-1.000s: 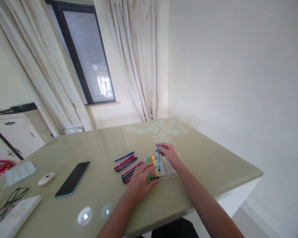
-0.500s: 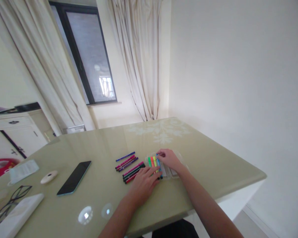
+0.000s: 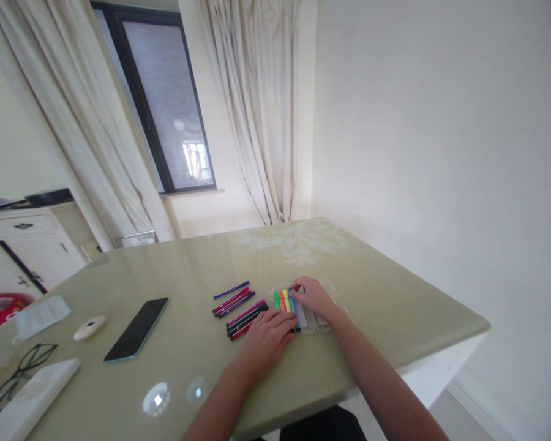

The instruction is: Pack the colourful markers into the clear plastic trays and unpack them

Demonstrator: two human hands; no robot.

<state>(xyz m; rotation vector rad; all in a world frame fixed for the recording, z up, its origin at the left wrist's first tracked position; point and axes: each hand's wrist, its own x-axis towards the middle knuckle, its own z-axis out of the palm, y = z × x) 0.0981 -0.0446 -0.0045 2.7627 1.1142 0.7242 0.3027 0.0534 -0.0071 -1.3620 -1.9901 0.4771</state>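
Observation:
A clear plastic case [image 3: 333,288] lies opened flat on the table. In its left half sit several bright markers in a row: a green marker [image 3: 276,299], an orange marker [image 3: 281,300], a yellow marker [image 3: 286,300] and a blue marker [image 3: 296,320]. My right hand [image 3: 313,295] has thumb and fingers closed at the far end of the blue marker. My left hand [image 3: 269,337] rests with its fingers extended over the near ends of the row, hiding them. Left of the case lie loose dark and pink markers [image 3: 245,318], some close to my left hand.
More loose markers [image 3: 233,302] and a single blue marker [image 3: 231,290] lie farther left. Beyond them are a phone [image 3: 136,329], a white oval object [image 3: 89,327], a face mask [image 3: 43,317], eyeglasses [image 3: 21,370] and a long white object [image 3: 34,401]. A wall [image 3: 441,153] rises at right.
My right hand has shifted very slightly nearer, and the blue marker under it has settled in line beside the yellow one. My left hand stays almost where it was.

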